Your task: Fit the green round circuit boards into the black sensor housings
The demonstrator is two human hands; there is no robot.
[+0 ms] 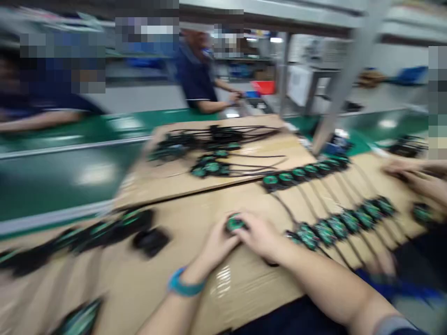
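Between left hand (217, 243) and right hand (260, 235), gripping a disc (233, 222) from both sides; cannot tell whether touching cardboard (190, 218) below. Right of right hand, near a row of boards (326, 232), with round parts (299, 174) beyond. Left of left hand, near a black piece (151, 241).

Factory workshop: green bench (52, 179), rowed circuit boards (338, 227), navy-shirted co-workers (197, 77).

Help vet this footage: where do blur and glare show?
Head view: blur smears the black parts at left and the worker opposite; head view: glare whitens patches of the green table; head view: left hand, right hand and round part look clearer.
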